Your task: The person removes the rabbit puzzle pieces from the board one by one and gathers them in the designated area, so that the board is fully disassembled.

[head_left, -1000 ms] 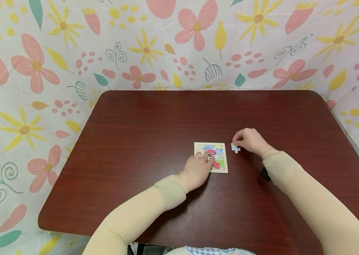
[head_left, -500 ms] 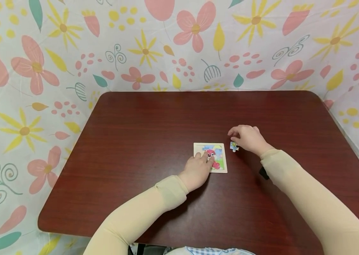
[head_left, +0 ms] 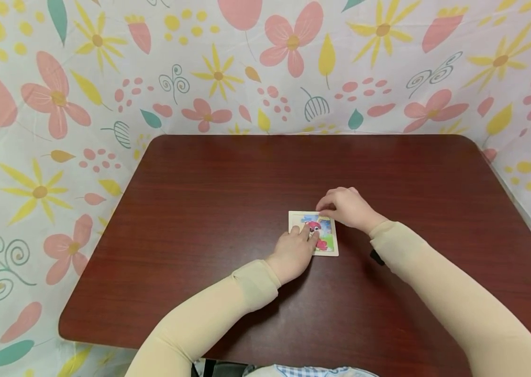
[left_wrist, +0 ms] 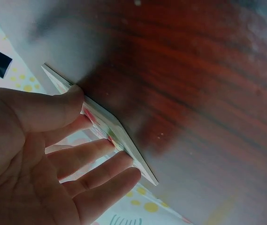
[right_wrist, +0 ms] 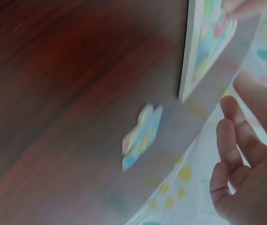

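A small square picture puzzle [head_left: 325,242] with a pale wooden frame and a pink cartoon animal lies flat on the table. My left hand [head_left: 291,254] rests on its left half, fingertips spread over the picture; the left wrist view shows the thumb [left_wrist: 72,96] at the frame's edge. Over the puzzle's far right corner hovers my right hand [head_left: 352,209], its fingers loosely bent. In the right wrist view that hand [right_wrist: 257,161] has nothing between thumb and fingers. A loose blue and yellow jigsaw piece [right_wrist: 142,138] lies apart on the tabletop there; the head view does not show it.
The brown wooden table [head_left: 199,209] has rounded corners. A white cloth with a flower pattern [head_left: 246,63] hangs behind it and on both sides. Part of the person's clothing [head_left: 310,372] shows at the near edge.
My right hand has moved left, from beside the jigsaw piece to the puzzle's far right corner. The piece has gone out of sight in the head view. My left hand has stayed put.
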`<state>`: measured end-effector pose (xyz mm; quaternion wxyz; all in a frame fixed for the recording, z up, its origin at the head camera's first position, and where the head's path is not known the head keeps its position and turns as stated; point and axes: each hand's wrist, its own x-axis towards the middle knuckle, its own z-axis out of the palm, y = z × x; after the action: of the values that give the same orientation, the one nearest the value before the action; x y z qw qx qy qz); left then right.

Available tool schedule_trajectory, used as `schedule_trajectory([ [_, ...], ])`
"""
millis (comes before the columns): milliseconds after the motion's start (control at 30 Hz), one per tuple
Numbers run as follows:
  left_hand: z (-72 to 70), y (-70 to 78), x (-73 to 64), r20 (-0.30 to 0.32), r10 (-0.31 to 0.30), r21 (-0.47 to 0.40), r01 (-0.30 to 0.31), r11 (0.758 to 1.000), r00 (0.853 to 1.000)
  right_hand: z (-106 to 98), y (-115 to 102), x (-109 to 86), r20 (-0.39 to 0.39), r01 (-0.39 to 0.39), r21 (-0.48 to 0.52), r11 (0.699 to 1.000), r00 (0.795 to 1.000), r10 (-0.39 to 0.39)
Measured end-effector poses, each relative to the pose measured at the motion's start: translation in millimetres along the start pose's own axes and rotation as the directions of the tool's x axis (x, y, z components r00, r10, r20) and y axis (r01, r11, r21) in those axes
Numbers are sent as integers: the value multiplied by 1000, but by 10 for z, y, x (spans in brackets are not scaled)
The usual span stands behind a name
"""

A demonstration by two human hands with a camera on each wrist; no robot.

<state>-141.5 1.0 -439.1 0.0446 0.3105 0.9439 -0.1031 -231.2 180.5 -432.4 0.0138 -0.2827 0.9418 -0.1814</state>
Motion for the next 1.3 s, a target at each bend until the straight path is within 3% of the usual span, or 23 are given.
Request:
schedule_trajectory([
  [167, -6, 0, -5, -14, 1, 11, -1, 1000, 1000, 117, -109, 73, 20, 101, -37, 994, 995, -100],
  [400, 30, 20, -30, -94, 6, 55, -1, 999, 996, 191, -199, 137, 57, 229, -148, 962, 973, -223],
  [533, 52, 24, -34, -135, 2, 53, 5, 999, 991, 178, -216, 156, 65, 254, -201, 946, 967, -246],
  [867, 51, 18, -34, -143, -1, 48, 8, 999, 990, 134, -217, 234, 97, 320, -252, 913, 947, -305],
  [1300, 29, 39, -1, -180, -7, 34, 14, 999, 984, 152, -240, 304, 164, 321, -257, 912, 944, -286],
])
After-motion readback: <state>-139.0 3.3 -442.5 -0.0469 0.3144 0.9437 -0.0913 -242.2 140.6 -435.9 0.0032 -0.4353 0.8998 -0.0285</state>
